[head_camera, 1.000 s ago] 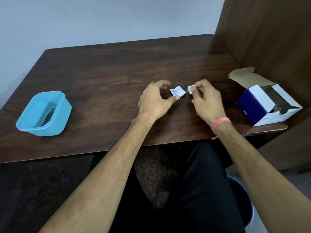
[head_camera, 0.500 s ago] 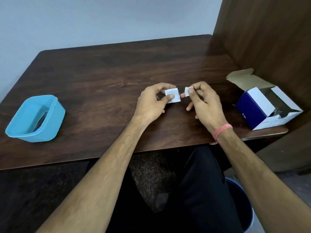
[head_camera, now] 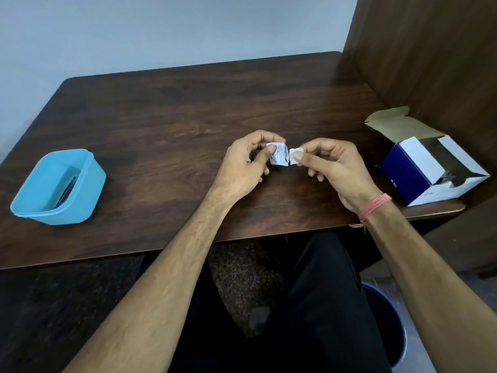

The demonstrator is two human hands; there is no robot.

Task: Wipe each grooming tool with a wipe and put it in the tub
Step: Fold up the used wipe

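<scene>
Drawing the wipe from its sachet

My left hand [head_camera: 243,168] pinches the sachet [head_camera: 278,153]; my right hand [head_camera: 336,168] pinches the wipe [head_camera: 295,154], seemingly thin, limp; grip its edge.

Tub [head_camera: 57,185] left on table [head_camera: 174,109], box [head_camera: 427,168] right, hands between

Dark wood-grain table [head_camera: 166,125], smooth, faint sheen. On its left part, light blue plastic tub [head_camera: 57,187], smooth, semi-matt. On its right edge, cardboard box [head_camera: 419,168], glossy blue-and-white outside, raw brown flap. Above table centre, small printed white paper sachet [head_camera: 278,153], crinkled.
</scene>
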